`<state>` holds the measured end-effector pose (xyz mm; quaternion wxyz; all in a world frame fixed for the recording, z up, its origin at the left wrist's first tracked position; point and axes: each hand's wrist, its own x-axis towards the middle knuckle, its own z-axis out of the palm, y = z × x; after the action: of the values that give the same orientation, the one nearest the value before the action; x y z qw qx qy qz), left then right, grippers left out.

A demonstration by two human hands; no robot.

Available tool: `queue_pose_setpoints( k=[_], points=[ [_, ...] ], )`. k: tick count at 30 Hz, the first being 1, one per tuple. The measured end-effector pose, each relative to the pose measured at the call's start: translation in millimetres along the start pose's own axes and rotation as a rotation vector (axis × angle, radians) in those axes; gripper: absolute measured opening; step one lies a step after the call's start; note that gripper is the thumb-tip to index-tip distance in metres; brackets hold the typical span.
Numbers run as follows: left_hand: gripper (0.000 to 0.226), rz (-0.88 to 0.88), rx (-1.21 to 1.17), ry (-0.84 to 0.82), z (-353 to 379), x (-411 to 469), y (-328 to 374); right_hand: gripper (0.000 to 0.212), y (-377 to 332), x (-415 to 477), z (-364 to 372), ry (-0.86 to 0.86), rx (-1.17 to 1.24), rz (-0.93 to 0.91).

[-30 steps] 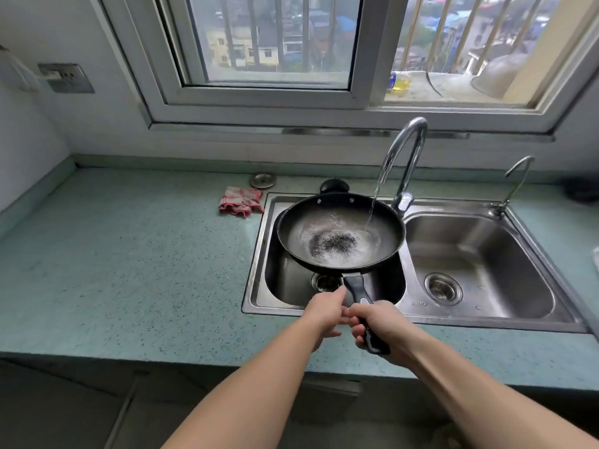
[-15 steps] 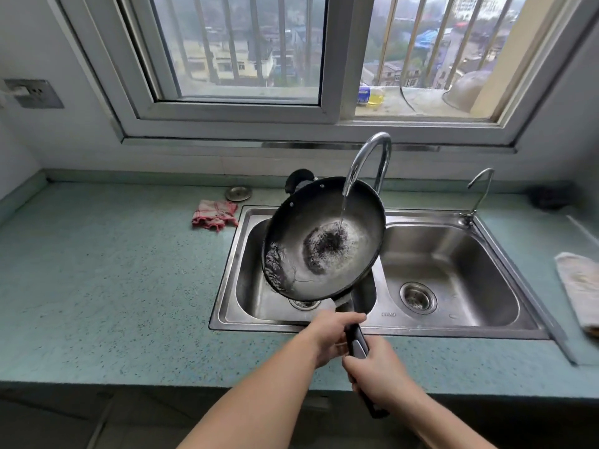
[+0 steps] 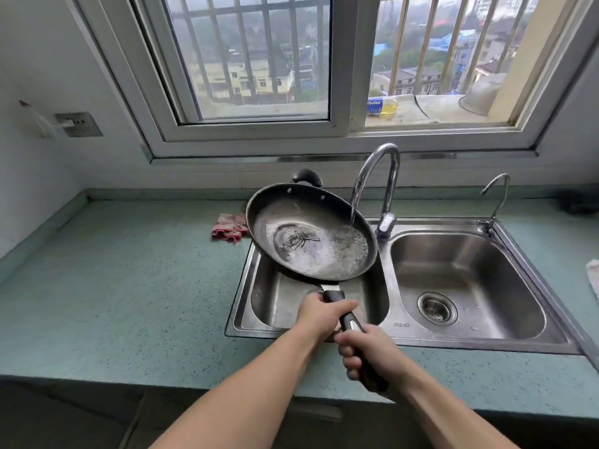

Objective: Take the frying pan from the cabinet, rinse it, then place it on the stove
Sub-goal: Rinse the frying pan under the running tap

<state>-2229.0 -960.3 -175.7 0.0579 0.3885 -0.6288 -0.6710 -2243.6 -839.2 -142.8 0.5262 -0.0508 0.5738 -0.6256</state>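
A black frying pan [image 3: 309, 236] hangs over the left basin of the steel double sink [image 3: 402, 333], tipped down toward its right side. Water runs from the curved tap [image 3: 377, 176] onto the pan's right inner wall and pools there. My left hand [image 3: 322, 314] grips the black handle close to the pan. Lower on the same handle, my right hand [image 3: 369, 353] grips its end. The left basin's drain is hidden under the pan.
A red checked cloth [image 3: 228, 226] lies on the green counter [image 3: 129, 286] left of the sink. A small second tap [image 3: 496, 196] stands at the sink's back right. A black object [image 3: 306, 176] sits behind the pan. A white cloth [image 3: 593, 277] lies at the right edge.
The pan has swung from tipping left to tipping right, and its water has run to the right side. The view has shifted so the sink sits further right.
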Motion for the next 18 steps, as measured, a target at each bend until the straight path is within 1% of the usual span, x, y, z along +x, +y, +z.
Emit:
queue_pose_setpoints(
  k=[3, 6, 9, 11, 14, 16, 18],
  points=[
    [0.026, -0.087, -0.061, 0.038, -1.9, 0.1, 12.6, 0.024, -25.8, -8.9, 11.2, -0.014, 0.059, 0.099],
    [0.027, -0.220, -0.161, -0.015, -1.5, -4.7, 23.0, 0.028, -52.0, -19.4, 18.6, -0.013, 0.014, 0.178],
    [0.036, -0.267, -0.244, -0.115, 7.2, -16.1, 23.7, 0.029, -61.2, -30.3, 15.4, 0.014, -0.110, 0.209],
    [0.042, -0.257, -0.309, -0.177, 17.5, -18.3, 18.8, 0.025, -62.6, -36.8, 9.2, 0.049, -0.209, 0.192],
    [0.045, -0.249, -0.371, -0.254, 30.2, -18.8, 17.3, 0.023, -62.1, -42.8, -1.6, 0.129, -0.390, 0.104],
    [0.039, -0.245, -0.390, -0.295, 36.5, -16.6, 18.2, 0.020, -59.2, -45.2, -6.7, 0.188, -0.527, 0.044],
    [0.032, -0.224, -0.388, -0.319, 40.1, -15.5, 20.0, 0.014, -53.3, -45.9, -11.1, 0.224, -0.580, -0.016]
  ],
)
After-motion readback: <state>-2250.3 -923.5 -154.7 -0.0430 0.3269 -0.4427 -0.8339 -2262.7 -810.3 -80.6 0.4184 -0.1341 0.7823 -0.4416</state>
